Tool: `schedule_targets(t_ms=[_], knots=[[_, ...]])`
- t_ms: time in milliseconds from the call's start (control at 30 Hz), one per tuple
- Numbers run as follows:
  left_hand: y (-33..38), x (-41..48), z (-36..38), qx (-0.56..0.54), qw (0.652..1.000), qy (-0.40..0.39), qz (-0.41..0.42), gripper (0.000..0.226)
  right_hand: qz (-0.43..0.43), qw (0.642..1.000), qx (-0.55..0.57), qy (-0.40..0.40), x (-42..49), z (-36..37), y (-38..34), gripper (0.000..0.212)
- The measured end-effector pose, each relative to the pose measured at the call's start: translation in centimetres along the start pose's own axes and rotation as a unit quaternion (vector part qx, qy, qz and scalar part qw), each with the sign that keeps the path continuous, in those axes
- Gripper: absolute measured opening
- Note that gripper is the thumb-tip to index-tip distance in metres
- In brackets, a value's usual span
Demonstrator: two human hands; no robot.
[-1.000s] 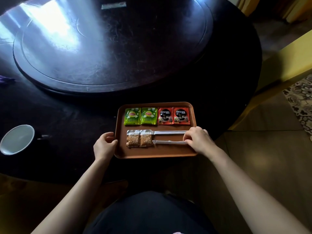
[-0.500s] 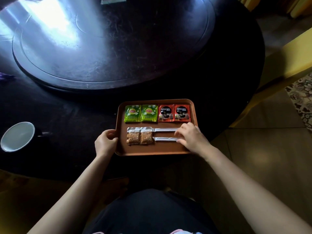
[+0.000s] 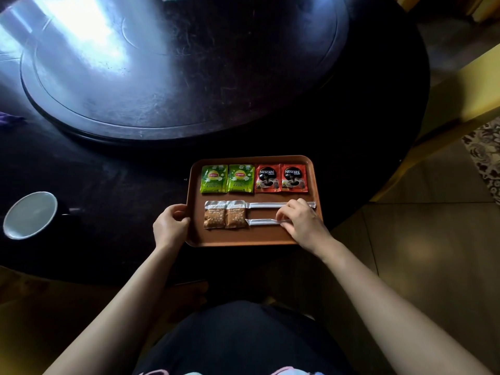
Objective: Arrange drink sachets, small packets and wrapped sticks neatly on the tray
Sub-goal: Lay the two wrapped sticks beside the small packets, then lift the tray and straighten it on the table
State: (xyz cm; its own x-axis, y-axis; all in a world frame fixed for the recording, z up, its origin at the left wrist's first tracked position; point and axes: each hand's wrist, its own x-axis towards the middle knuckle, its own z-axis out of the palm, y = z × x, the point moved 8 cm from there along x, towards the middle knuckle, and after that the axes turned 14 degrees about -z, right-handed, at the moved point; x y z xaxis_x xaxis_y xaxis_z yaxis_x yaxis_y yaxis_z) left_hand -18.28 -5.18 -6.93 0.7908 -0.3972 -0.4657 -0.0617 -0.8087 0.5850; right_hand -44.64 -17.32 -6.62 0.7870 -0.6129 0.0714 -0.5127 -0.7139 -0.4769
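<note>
Steadying the tray (image 3: 195, 240) rim with our left hand (image 3: 171, 226), we are pinching the light, slippery lower wrapped stick (image 3: 261, 221) mid-length with right hand (image 3: 301, 223) fingertips.

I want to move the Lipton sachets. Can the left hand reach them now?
Probably yes: the left hand grips the tray rim, and nothing covers the Lipton sachets; it must release first.
</note>
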Motion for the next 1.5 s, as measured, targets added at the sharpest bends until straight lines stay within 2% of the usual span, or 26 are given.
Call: schedule_targets(t_ms=[67,133,200,233,300,367,433,567,867,1133,1500], knots=[[0.0,0.0,0.0,-0.002,1.000,-0.001,0.000,0.031,0.011,1.000,0.016,0.011,0.0,-0.4,0.3,0.017],[0.1,0.0,0.0,0.000,1.000,0.000,-0.001,0.031,0.056,0.993,0.050,0.086,-0.1,-2.3,1.4,0.019],[0.2,0.3,0.0,0.007,1.000,-0.003,-0.003,0.032,0.160,0.965,0.081,0.191,-1.1,-5.0,4.0,0.018],[0.2,0.4,0.0,0.012,1.000,-0.006,-0.005,0.033,0.225,0.946,0.092,0.215,-2.0,-5.8,5.5,0.019],[0.4,0.6,0.0,0.017,1.000,-0.014,-0.010,0.035,0.333,0.920,0.101,0.179,-3.6,-5.8,7.9,0.025],[0.6,0.6,0.0,0.013,1.000,-0.022,-0.013,0.035,0.372,0.911,0.136,0.113,-4.3,-4.6,8.5,0.030],[0.7,0.5,0.0,0.011,0.999,-0.027,-0.017,0.035,0.379,0.901,0.191,0.095,-4.6,-3.3,8.4,0.033],[0.8,0.4,0.1,0.010,0.999,-0.040,-0.026,0.037,0.379,0.878,0.256,0.144,-5.3,-3.0,8.3,0.033],[-0.5,0.3,-0.1,-0.052,0.995,-0.068,-0.051,0.038,0.375,0.857,0.307,0.174,-6.2,-3.3,8.1,0.026],[-0.8,0.3,-0.9,-0.176,0.976,-0.104,-0.076,0.039,0.356,0.855,0.333,0.179,-6.3,-4.6,7.2,0.027],[3.2,3.3,-4.1,-0.223,0.965,-0.131,-0.041,0.039,0.314,0.860,0.333,0.225,-1.3,-9.6,4.5,0.023]])
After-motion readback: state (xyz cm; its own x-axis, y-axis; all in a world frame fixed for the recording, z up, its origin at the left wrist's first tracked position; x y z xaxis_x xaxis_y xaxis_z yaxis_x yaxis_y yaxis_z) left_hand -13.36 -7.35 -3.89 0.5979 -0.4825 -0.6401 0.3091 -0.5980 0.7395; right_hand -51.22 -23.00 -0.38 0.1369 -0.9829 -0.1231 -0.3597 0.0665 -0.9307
